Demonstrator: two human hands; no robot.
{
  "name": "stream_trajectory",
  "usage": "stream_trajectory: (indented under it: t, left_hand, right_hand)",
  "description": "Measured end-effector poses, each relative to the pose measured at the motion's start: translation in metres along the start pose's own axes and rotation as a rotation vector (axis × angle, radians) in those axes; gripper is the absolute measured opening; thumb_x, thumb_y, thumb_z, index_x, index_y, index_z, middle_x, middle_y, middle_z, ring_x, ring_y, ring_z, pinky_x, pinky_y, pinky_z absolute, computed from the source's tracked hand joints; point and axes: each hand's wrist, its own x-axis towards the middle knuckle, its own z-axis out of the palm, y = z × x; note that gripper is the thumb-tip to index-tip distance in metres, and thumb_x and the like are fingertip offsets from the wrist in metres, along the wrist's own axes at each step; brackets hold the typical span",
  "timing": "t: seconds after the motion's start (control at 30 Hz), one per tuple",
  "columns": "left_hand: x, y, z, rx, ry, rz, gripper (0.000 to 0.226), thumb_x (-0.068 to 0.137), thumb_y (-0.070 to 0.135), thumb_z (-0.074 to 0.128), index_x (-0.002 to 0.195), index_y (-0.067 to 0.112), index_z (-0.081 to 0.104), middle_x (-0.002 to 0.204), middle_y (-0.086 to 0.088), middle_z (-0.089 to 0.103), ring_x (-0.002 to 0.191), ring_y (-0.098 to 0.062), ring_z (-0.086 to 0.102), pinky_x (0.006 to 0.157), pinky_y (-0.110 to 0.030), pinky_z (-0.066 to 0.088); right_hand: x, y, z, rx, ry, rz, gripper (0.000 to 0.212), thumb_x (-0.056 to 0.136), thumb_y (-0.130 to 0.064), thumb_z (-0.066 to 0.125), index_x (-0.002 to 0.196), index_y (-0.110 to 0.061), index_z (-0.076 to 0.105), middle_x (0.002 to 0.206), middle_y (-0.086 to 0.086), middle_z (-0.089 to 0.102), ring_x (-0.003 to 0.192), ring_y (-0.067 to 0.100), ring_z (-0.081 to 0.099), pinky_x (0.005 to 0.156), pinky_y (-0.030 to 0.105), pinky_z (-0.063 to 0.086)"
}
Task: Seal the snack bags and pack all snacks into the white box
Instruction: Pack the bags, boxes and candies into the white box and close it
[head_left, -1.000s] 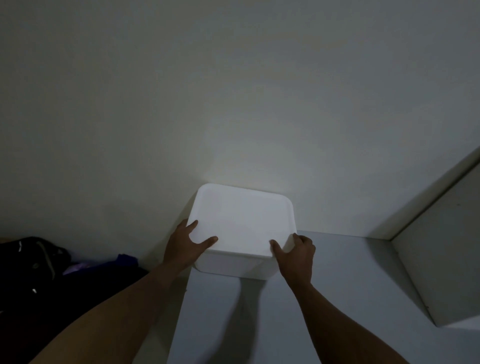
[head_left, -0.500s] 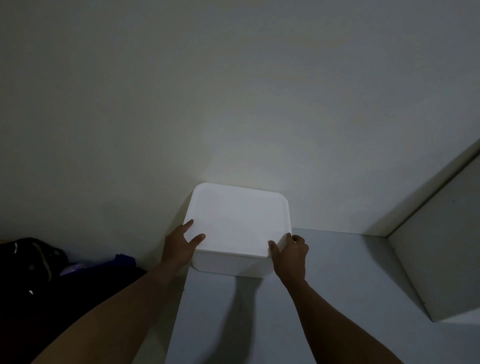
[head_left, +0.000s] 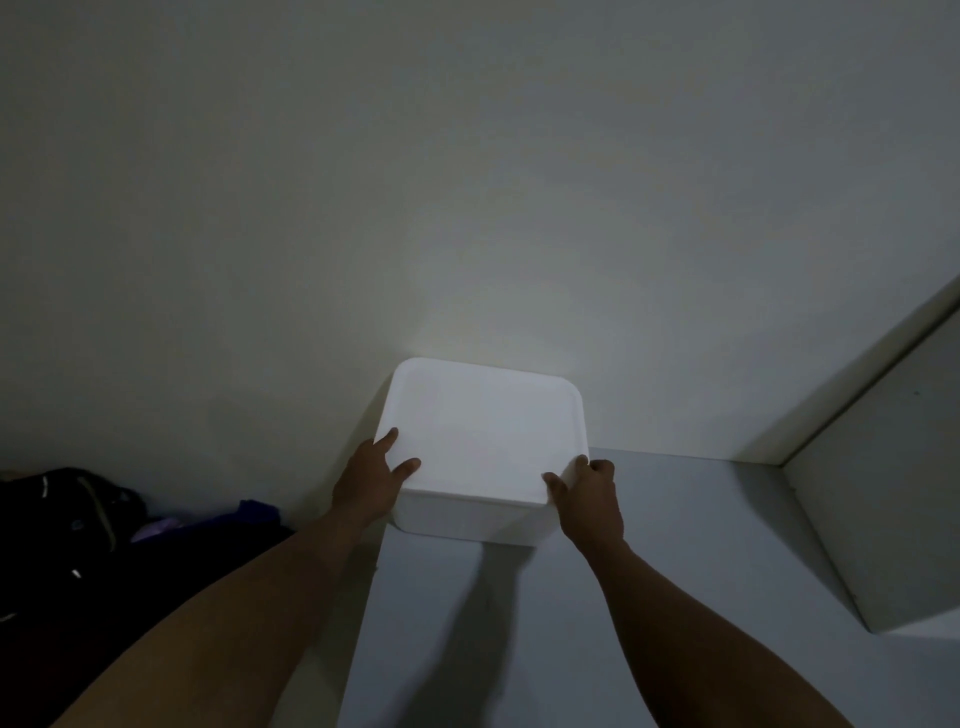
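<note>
The white box (head_left: 483, 441), square with rounded corners and its lid on, stands on a pale grey surface (head_left: 649, 597) against the wall. My left hand (head_left: 371, 480) holds the box's near left corner, thumb and a finger lying on the lid. My right hand (head_left: 589, 496) grips the near right corner, thumb on the lid and fingers curled round the side. No snack bags are in view; the lid hides the inside of the box.
A pale cabinet side (head_left: 893, 509) rises at the right of the surface. Dark bags and purple cloth (head_left: 104, 525) lie low at the left, beyond the surface's left edge. The wall (head_left: 467, 182) fills the upper view.
The box and both hands have shifted slightly left and toward the wall. The grip of both hands stays the same.
</note>
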Motion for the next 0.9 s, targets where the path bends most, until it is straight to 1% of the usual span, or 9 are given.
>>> stream_trajectory:
  t: [0.07,0.27,0.37,0.43,0.6,0.7,0.8,0.87,0.9]
  left_hand:
    - [0.001,0.001,-0.004,0.012,-0.018,0.002,0.075,0.089,0.054,0.060,0.153,0.030,0.029,0.157,-0.014,0.031,0.142,-0.032,0.033,0.115,-0.046,0.031]
    - [-0.002,0.002,-0.009,-0.022,-0.013,0.020,0.077,0.087,0.048,0.068,0.151,0.022,0.035,0.155,-0.011,0.037,0.140,-0.030,0.037,0.115,-0.041,0.032]
    - [0.007,0.005,-0.014,-0.015,-0.029,0.039,0.078,0.082,0.044,0.075,0.145,0.016,0.041,0.150,-0.011,0.042,0.134,-0.030,0.043,0.110,-0.039,0.037]
    - [0.016,0.009,-0.016,0.016,-0.028,0.055,0.077,0.080,0.042,0.077,0.142,0.015,0.041,0.147,-0.011,0.040,0.130,-0.029,0.045,0.107,-0.037,0.040]
    - [0.048,0.022,-0.008,0.131,-0.044,0.091,0.088,0.084,0.054,0.067,0.153,0.021,0.024,0.160,-0.010,0.015,0.143,-0.031,0.031,0.115,-0.045,0.033]
    - [0.070,0.031,-0.004,0.091,-0.060,0.040,0.102,0.083,0.059,0.066,0.157,0.019,0.007,0.163,-0.009,0.007,0.146,-0.029,0.024,0.117,-0.044,0.028]
    - [0.096,0.038,-0.005,0.003,-0.062,-0.008,0.108,0.084,0.058,0.065,0.157,0.019,-0.004,0.163,-0.010,0.012,0.146,-0.030,0.025,0.118,-0.043,0.026]
    - [0.119,0.041,-0.007,-0.067,-0.038,-0.076,0.097,0.089,0.054,0.061,0.157,0.014,0.004,0.160,-0.013,0.024,0.143,-0.033,0.032,0.116,-0.042,0.029]
    - [0.131,0.043,-0.007,-0.082,-0.016,-0.111,0.087,0.092,0.051,0.058,0.155,0.010,0.016,0.156,-0.016,0.033,0.139,-0.034,0.039,0.114,-0.041,0.033]
  right_hand:
    - [0.002,-0.001,-0.002,0.011,-0.019,0.016,0.062,0.092,-0.047,0.060,0.135,-0.005,0.044,0.134,0.015,0.039,0.115,0.035,0.055,0.094,0.050,0.052]
    - [0.001,-0.002,-0.006,0.028,-0.034,0.011,0.058,0.089,-0.047,0.064,0.129,-0.008,0.048,0.132,0.014,0.042,0.113,0.033,0.057,0.094,0.049,0.053]
    - [0.006,-0.004,-0.012,0.070,-0.023,0.064,0.064,0.083,-0.048,0.071,0.130,-0.010,0.051,0.129,0.011,0.046,0.119,0.031,0.051,0.095,0.049,0.050]
    - [0.011,-0.006,-0.013,0.043,-0.003,0.048,0.064,0.083,-0.049,0.070,0.132,-0.012,0.051,0.132,0.010,0.045,0.124,0.030,0.046,0.097,0.048,0.048]
    - [0.030,-0.013,-0.004,0.022,-0.039,0.030,0.061,0.089,-0.049,0.061,0.139,-0.018,0.044,0.138,0.010,0.040,0.127,0.031,0.042,0.097,0.048,0.047]
    - [0.052,-0.017,-0.001,0.036,-0.081,0.043,0.065,0.088,-0.053,0.057,0.141,-0.021,0.036,0.137,0.011,0.037,0.126,0.035,0.045,0.098,0.052,0.046]
    - [0.080,-0.026,0.001,0.051,-0.100,0.051,0.077,0.089,-0.054,0.057,0.150,-0.021,0.022,0.142,0.014,0.034,0.129,0.038,0.043,0.101,0.053,0.043]
    - [0.101,-0.032,0.002,0.083,-0.107,0.050,0.082,0.091,-0.053,0.056,0.154,-0.019,0.015,0.147,0.016,0.032,0.132,0.039,0.041,0.103,0.053,0.039]
    - [0.112,-0.034,0.003,0.110,-0.107,0.057,0.082,0.093,-0.052,0.054,0.155,-0.016,0.013,0.149,0.017,0.032,0.134,0.039,0.040,0.104,0.052,0.038]
